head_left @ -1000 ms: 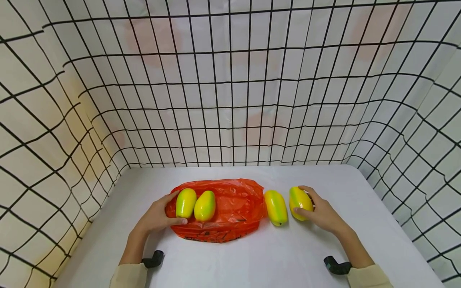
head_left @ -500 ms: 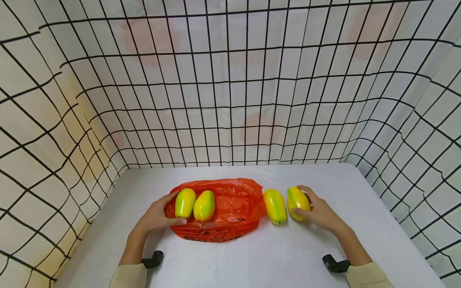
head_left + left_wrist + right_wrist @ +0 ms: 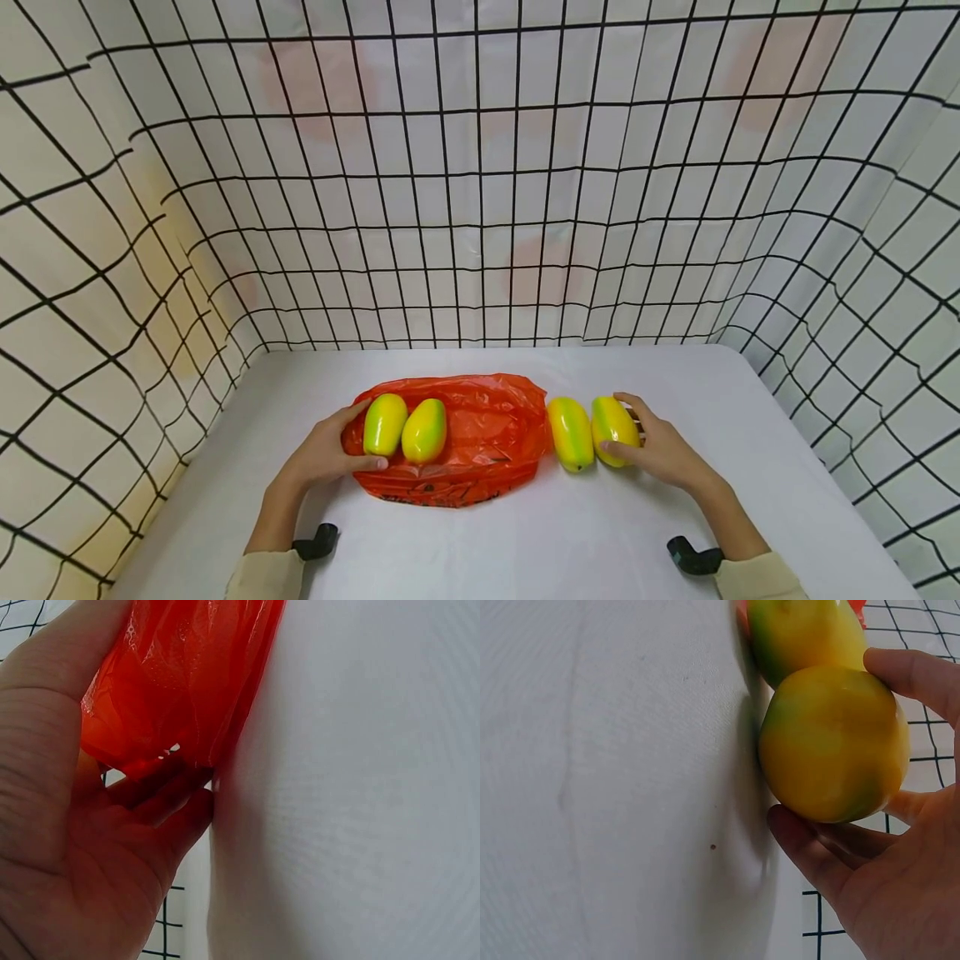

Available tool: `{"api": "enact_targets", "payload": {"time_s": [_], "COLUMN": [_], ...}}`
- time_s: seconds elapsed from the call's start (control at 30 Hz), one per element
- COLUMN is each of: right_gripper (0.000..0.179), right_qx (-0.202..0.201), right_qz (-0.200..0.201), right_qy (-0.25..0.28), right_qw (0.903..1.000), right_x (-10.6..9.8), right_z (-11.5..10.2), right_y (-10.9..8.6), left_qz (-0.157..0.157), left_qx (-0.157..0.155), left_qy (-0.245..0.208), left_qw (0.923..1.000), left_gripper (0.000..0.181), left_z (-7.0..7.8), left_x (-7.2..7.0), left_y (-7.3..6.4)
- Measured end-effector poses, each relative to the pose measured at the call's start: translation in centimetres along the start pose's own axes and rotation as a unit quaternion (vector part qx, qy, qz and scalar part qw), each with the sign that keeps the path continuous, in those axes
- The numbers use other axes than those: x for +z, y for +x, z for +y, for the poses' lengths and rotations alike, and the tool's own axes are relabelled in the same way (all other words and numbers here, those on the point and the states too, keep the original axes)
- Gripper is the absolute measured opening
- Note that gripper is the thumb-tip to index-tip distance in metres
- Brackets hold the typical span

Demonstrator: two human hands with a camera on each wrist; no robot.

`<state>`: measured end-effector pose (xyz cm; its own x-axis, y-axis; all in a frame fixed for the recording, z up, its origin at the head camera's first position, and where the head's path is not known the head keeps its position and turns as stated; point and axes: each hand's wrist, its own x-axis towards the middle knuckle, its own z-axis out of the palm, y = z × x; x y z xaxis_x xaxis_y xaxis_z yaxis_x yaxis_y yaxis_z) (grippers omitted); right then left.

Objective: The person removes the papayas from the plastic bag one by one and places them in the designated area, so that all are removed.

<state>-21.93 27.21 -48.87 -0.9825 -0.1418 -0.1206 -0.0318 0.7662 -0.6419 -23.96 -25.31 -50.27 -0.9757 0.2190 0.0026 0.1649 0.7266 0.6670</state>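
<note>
A red plastic bag [image 3: 491, 425] lies flat on the table, with two yellow-green mangoes, one at the left [image 3: 385, 425] and one beside it [image 3: 424, 432], at its left part. My left hand [image 3: 321, 454] spans the bag's left end, thumb in front and fingers behind; in the left wrist view the fingers curl by the bag's edge [image 3: 180, 682]. To the right of the bag, my right hand [image 3: 663, 450] grips a mango [image 3: 613, 431] between thumb and fingers. That mango touches another mango [image 3: 572, 435], which stands against the bag's right edge.
A white-covered table [image 3: 480, 550] bears everything. White walls with a black grid [image 3: 480, 225] rise at the back and both sides. A black wrist mount sits on the left wrist [image 3: 317, 542] and another on the right wrist [image 3: 693, 557].
My right hand has moved a little to the left with its mango, closing the gap to the neighbouring mango. The left hand and the bag have stayed in place.
</note>
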Motion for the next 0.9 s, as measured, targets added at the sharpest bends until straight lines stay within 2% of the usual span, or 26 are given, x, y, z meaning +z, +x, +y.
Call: {"api": "enact_targets", "payload": {"time_s": [0.33, 0.9], "right_gripper": [0.088, 0.088], "right_qx": [0.014, 0.001], "right_qz": [-0.01, 0.002], "right_qy": [-0.011, -0.012], "right_qw": [0.9998, 0.9999], "right_x": [0.23, -0.11], "right_z": [-0.06, 0.22], "right_y": [0.15, 0.09], "left_qz": [0.0, -0.001], "left_qx": [0.001, 0.003], "left_qy": [0.001, 0.007], "left_qw": [1.0, 1.0], "left_gripper": [0.105, 0.105], "left_z": [-0.38, -0.05], "left_x": [0.12, 0.01], "left_y": [-0.12, -0.09]}}
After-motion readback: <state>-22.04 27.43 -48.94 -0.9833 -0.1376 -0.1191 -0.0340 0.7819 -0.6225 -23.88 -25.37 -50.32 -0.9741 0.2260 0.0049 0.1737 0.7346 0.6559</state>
